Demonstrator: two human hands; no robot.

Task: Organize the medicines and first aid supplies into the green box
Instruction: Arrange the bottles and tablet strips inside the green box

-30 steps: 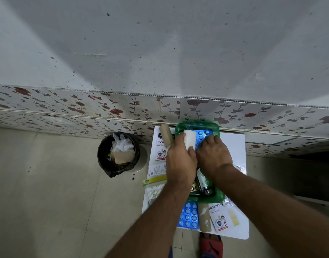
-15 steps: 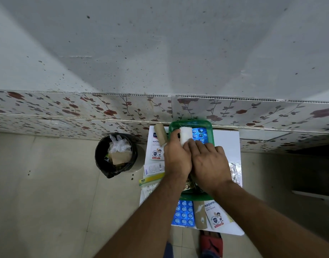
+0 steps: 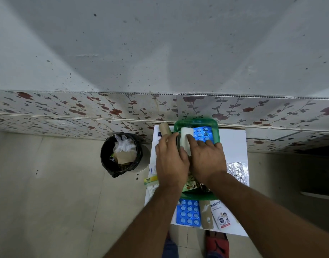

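The green box (image 3: 197, 122) sits on a small white table (image 3: 234, 146) against the wall. A white bandage roll (image 3: 186, 135) lies in its far left part, beside a blue blister pack (image 3: 203, 134). My left hand (image 3: 171, 161) and my right hand (image 3: 206, 159) both rest on the roll over the box, fingers pressing it. Bottles near the box's front end are mostly hidden under my wrists. A second blue blister pack (image 3: 188, 213), a tan roll (image 3: 206, 215) and a plaster packet (image 3: 221, 215) lie in front of the box.
A tan roll (image 3: 164, 128), packets and a yellow-green strip (image 3: 150, 180) lie left of the box. Crinkled foil (image 3: 237, 171) lies on the right. A black waste bin (image 3: 121, 154) stands on the floor to the left. A flowered wall panel runs behind.
My right hand has slid left from the blister pack onto the white roll, next to my left hand. The roll now lies lower in the box.
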